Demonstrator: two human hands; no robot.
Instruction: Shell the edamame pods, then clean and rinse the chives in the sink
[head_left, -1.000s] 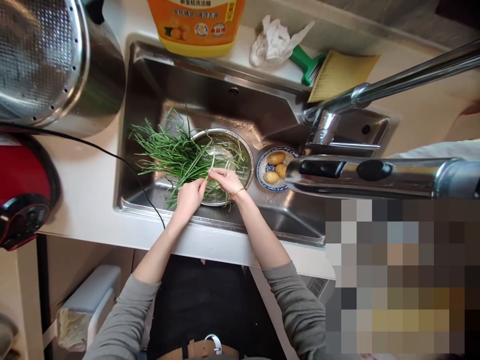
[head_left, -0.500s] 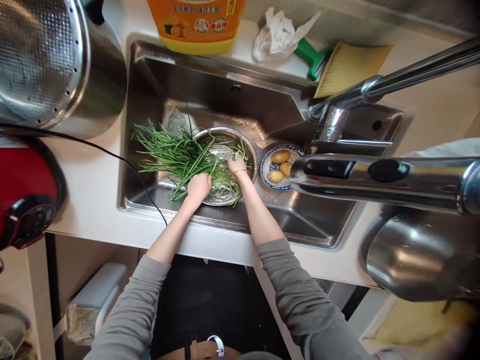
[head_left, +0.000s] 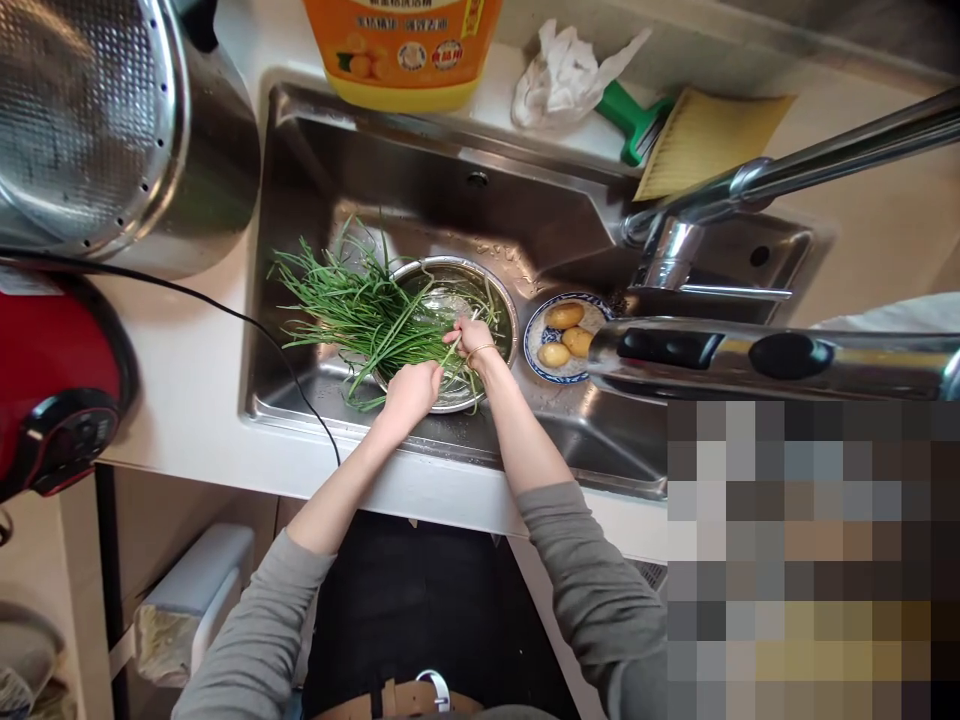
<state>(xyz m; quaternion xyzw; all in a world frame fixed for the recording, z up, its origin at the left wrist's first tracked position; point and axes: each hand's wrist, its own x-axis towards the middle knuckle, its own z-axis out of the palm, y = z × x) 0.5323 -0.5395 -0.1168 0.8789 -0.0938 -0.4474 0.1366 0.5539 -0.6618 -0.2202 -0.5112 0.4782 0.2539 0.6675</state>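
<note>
Hands at a kitchen sink, seen from above. The left hand (head_left: 412, 392), nearer the body, is curled closed, thumb pressed to fingers on green stems. Just beyond it and to its right, the right hand (head_left: 471, 338), wearing a thin gold-coloured bracelet (head_left: 481, 351), pinches a pale stem. Both hands work over a round, shiny metal bowl (head_left: 514, 325). The bunch of long, slender green leafy stalks (head_left: 352, 310) lies partly in the bowl, spreading leftward and beyond the left hand. To the right hand's right, a blue-and-white patterned plate (head_left: 559, 378) holds three yellow-brown oval potatoes (head_left: 564, 316). Beyond both hands, past the brown-grey steel sink (head_left: 375, 150), stands an orange-labelled bottle (head_left: 405, 60).
</note>
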